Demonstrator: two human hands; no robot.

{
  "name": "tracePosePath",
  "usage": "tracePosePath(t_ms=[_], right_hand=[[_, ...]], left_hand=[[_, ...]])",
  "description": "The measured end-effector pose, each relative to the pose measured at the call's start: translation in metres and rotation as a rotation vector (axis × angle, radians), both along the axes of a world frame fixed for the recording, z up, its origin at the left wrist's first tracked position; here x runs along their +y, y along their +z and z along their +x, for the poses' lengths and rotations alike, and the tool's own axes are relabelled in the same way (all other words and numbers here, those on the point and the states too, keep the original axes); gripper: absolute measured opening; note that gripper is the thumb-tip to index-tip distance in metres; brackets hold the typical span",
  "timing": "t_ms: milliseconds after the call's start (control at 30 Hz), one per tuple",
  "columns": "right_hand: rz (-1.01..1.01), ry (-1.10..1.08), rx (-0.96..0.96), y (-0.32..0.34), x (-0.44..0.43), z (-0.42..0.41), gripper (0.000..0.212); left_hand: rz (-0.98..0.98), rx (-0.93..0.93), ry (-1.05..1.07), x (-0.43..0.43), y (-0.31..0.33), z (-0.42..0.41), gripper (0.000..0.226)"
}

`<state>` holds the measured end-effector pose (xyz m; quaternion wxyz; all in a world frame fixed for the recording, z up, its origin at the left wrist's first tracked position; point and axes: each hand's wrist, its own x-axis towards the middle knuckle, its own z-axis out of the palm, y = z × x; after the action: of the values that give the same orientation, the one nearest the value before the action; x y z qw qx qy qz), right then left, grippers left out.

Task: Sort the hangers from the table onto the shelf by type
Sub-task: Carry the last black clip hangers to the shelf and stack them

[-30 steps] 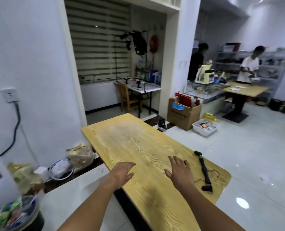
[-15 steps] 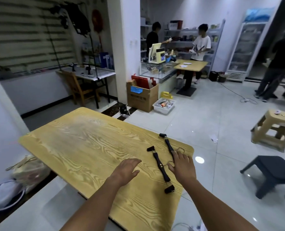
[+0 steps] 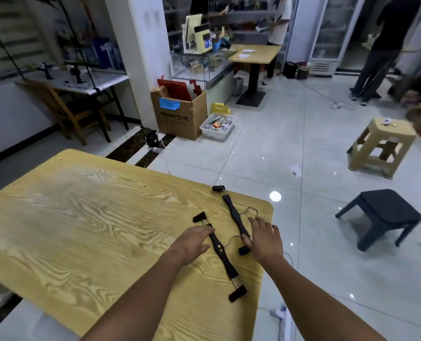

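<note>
Head view showed both hands flat and spread, neither one curled round anything. The left hand (image 3: 194,239) lay palm down with its straight fingers (image 3: 205,231) over the upper part of the near hanger (image 3: 220,251), just below that hanger's top clip. The right hand (image 3: 263,238) was also palm down, fingers straight and slightly fanned. Its thumb side sat against the lower end of the far hanger (image 3: 234,214); whether it pressed on the bar could not be told.

Both hangers were black bars with a clip at each end and a thin metal hook. They lay side by side, running diagonally, near the right corner of the wood-grain table (image 3: 81,217). The near hanger's hook curved toward the far one, in the gap between the two hands.

Beyond the table edge was pale tiled floor, with a dark stool (image 3: 382,215) to the right and a beige stool (image 3: 382,143) farther off. A cardboard box (image 3: 180,116) and a white bin (image 3: 218,126) stood by a pillar, and a wooden chair (image 3: 66,107) sat at a side desk. Other people stood at the back of the room.
</note>
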<state>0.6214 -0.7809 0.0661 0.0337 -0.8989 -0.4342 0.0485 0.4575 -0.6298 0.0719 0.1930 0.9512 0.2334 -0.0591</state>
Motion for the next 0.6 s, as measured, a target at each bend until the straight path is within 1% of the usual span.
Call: tracePosePath(t_ms=[133, 333, 500, 600], right_hand=[[-0.054, -0.021, 0.026, -0.021, 0.013, 0.014, 0.058], [-0.119, -0.059, 0.085, -0.052, 0.029, 0.023, 0.057], [-0.119, -0.121, 0.118, -0.07, 0.037, 0.032, 0.054], [-0.116, -0.151, 0.107, -0.075, 0.044, 0.036, 0.052]], left_hand=[[-0.021, 0.038, -0.052, 0.01, -0.02, 0.024, 0.053], [-0.027, 0.153, -0.164, 0.03, -0.056, 0.055, 0.06], [-0.014, 0.271, -0.338, 0.041, -0.075, 0.073, 0.065], [0.036, 0.326, -0.461, 0.051, -0.084, 0.081, 0.061]])
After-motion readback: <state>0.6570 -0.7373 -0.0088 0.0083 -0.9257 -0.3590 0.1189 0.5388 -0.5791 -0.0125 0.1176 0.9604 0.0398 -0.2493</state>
